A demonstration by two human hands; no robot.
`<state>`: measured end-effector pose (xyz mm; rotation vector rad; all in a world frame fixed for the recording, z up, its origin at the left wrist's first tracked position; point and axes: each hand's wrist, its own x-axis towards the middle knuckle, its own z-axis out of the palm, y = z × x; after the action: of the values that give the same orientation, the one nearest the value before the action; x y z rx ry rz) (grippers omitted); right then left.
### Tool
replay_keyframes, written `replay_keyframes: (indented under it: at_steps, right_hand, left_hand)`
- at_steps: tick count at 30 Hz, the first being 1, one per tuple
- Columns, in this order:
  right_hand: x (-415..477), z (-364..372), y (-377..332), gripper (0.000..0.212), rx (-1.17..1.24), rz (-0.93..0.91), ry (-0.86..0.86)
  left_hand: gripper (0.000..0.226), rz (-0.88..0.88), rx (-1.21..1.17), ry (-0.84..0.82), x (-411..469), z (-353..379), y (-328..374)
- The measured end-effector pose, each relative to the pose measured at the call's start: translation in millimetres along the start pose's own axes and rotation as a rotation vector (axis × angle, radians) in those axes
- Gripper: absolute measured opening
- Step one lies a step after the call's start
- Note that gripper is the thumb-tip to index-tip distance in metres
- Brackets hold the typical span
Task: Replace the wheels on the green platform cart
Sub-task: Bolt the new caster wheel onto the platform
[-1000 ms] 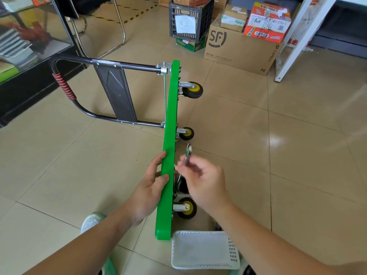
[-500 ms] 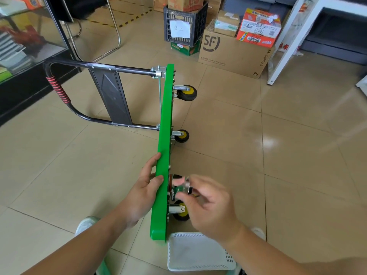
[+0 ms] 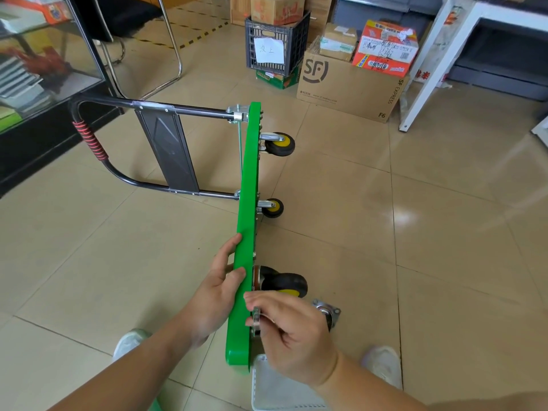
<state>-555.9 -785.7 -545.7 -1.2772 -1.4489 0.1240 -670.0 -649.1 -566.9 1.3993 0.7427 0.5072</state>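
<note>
Head | left hand [image 3: 218, 293] grips cart [image 3: 248, 200] (on edge) | right hand [image 3: 295, 339] pinches metal piece [image 3: 256, 317]

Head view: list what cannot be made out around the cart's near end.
- Metal piece pinched by the right hand: blurred, mostly covered by fingers; kind unclear.
- Nearest wheel mount on the green cart: hidden behind that hand.
- Loose caster on the floor: only its plate shows; the hand covers the rest.
- White basket: cut off by the bottom edge; contents unseen.

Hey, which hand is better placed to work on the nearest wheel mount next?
Right. The right hand pinches a small metal piece at that mount, while the left hand grips the green platform, steadying it.
</note>
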Motion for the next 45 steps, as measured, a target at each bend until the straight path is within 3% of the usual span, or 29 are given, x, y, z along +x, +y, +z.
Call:
replay_keyframes:
  at_steps: [4,8,13,19,25,31,40,45]
  right_hand:
    - [31.3,0.8,8.0,0.016,-0.039,0.095,0.056]
    - [71.3,-0.8,22.5,0.031,0.103,0.650,0.046]
    - [75.3,-1.6,22.0,0.034,0.222,0.711,0.022]
    - [54.0,-11.7,2.0,0.028,0.280,0.583,0.150]
    - [52.8,-23.2,0.9,0.024,0.314,0.573,0.306]
    - [23.9,-25.9,-13.1,0.017,0.225,0.374,0.229]
    - [2.3,-10.9,-11.0,0.030,0.030,0.087,0.050]
    - [3.6,-5.4,-11.2,0.027,0.026,0.029,-0.045]
  left_hand:
    - [0.056,-0.021,-0.004,-0.002,0.6,-0.5,1.0]
    - [0.062,-0.051,0.045,-0.009,0.4,0.0,2.2]
    - [0.062,-0.047,0.054,-0.006,0.2,-1.7,0.3]
    - [0.060,-0.036,0.061,-0.019,-1.1,-1.6,0.6]
    - [0.058,-0.057,0.061,-0.028,-2.7,-1.1,3.2]
    - [0.056,-0.071,0.017,-0.029,-2.2,-0.8,2.3]
    - [0.057,-0.039,-0.007,-0.002,0.4,0.2,-2.9]
    - [0.057,-0.021,-0.008,-0.003,1.6,-1.4,-6.5]
